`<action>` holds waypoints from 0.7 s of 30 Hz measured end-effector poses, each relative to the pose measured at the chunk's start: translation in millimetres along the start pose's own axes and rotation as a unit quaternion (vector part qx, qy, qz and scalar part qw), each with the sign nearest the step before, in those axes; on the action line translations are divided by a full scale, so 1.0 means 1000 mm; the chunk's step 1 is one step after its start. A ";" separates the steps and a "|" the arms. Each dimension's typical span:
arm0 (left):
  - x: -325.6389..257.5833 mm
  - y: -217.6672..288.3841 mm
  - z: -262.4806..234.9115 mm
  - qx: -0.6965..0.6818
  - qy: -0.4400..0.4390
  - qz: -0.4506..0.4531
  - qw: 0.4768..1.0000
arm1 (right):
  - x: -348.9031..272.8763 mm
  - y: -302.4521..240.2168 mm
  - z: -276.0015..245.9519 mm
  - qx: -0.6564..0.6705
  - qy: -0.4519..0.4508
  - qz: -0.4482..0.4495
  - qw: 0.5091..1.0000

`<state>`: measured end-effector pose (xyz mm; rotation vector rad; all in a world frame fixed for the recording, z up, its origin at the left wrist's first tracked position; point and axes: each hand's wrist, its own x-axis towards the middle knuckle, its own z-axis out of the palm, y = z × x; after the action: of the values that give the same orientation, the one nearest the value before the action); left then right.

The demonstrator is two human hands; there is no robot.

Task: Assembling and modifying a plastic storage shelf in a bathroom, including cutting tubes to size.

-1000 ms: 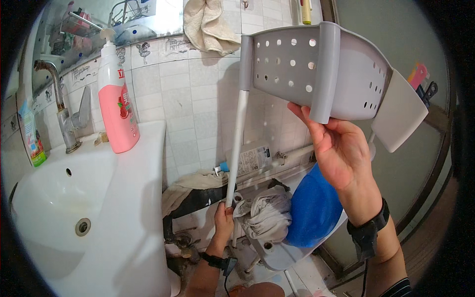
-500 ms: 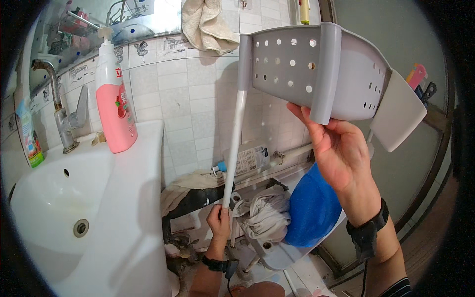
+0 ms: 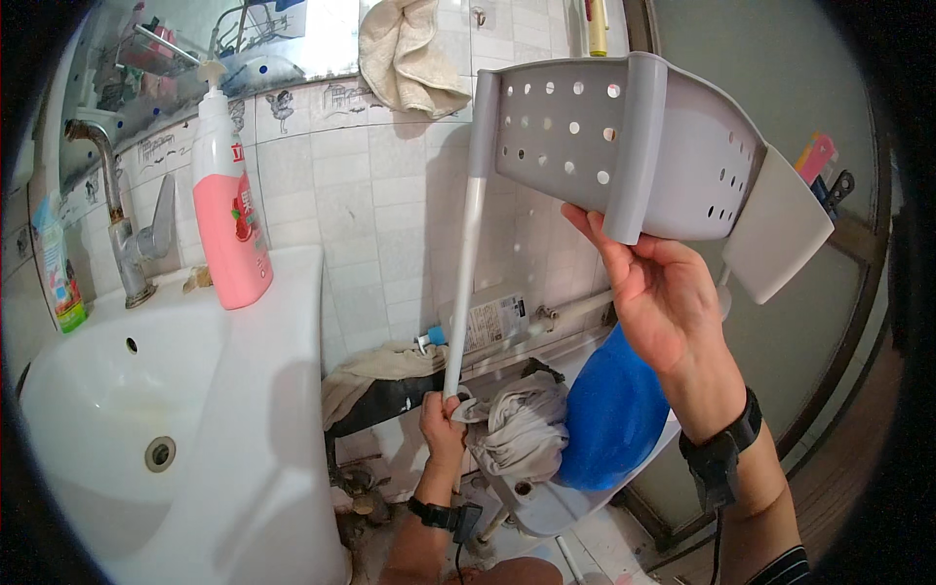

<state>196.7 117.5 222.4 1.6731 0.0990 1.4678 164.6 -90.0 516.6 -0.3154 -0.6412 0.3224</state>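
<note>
A grey plastic shelf basket (image 3: 554,125) with punched holes is held up in front of the tiled wall. One of its corner sleeves sits on top of a white pole (image 3: 467,283), which slants down to my left hand (image 3: 443,429). The fingers of that hand are wrapped round the pole's lower end. My right hand (image 3: 673,302) grips the basket from below, fingers and thumb at the bottom of another corner sleeve. A light grey side holder (image 3: 780,229) hangs on the basket's right end, with a pink item (image 3: 817,156) and a dark handle sticking out.
On the left stands a white sink (image 3: 283,390) with a tap (image 3: 122,234) and a pink pump bottle (image 3: 232,214). Below my hands, a lower shelf (image 3: 556,512) bears a crumpled cloth (image 3: 524,429) and a blue basin (image 3: 609,419). A towel (image 3: 409,58) hangs above; a glazed door is at right.
My left hand has shifted slightly up and right with the pole's lower end. The basket and my right hand have moved slightly left.
</note>
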 end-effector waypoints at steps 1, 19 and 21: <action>0.004 0.002 -0.001 -0.002 -0.002 0.000 1.000 | 0.002 -0.001 -0.002 -0.001 0.001 -0.002 1.000; 0.007 -0.001 0.008 0.017 0.008 -0.037 0.999 | -0.035 -0.020 0.022 -0.306 0.031 0.118 0.944; 0.004 -0.004 0.010 0.015 0.015 -0.038 0.999 | -0.055 -0.018 0.049 -0.550 -0.045 0.149 0.820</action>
<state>207.7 116.8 223.8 1.6545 0.1995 1.4407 96.0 -118.5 531.6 -1.5397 -0.8264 0.2334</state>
